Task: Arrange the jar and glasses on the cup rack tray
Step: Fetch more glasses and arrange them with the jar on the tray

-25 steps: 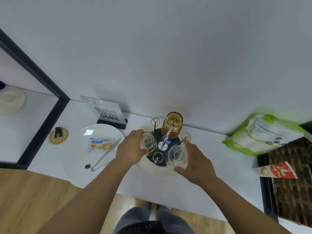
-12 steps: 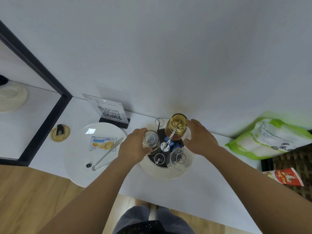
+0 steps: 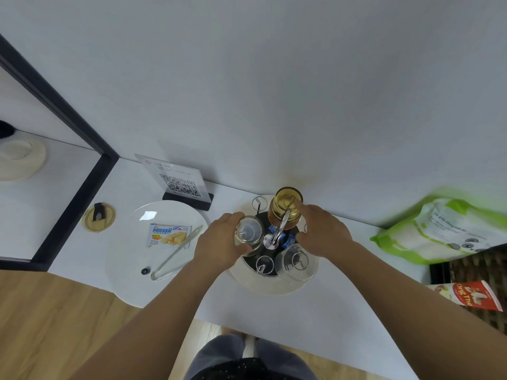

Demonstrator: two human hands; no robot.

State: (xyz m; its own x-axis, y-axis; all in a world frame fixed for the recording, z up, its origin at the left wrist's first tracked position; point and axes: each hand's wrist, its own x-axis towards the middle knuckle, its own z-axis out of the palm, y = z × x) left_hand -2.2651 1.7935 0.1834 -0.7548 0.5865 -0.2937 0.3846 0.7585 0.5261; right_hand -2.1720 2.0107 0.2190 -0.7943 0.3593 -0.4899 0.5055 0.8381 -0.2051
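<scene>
A round white cup rack tray [image 3: 274,287] with wire pegs and a metal centre handle [image 3: 277,235] stands on the white table by the wall. An amber jar [image 3: 284,207] sits at its back. My left hand [image 3: 216,245] is closed around a clear glass [image 3: 248,233] at the rack's left side. A second clear glass [image 3: 297,263] sits upside down over a peg at the front right. My right hand [image 3: 325,233] is beside the jar with fingers apart, its index finger touching the jar's right rim. Two pegs [image 3: 259,203] [image 3: 264,265] are bare.
Left of the tray is a white plate [image 3: 129,256] with a biscuit packet [image 3: 167,234] and metal tongs [image 3: 175,253]. A QR sign stand [image 3: 181,185] is behind it. A green-and-white bag [image 3: 444,229] and a red packet [image 3: 472,296] lie at the right.
My right hand let go of the front-right glass, which stays on its peg, and moved back to the jar. My left hand stays on the left glass.
</scene>
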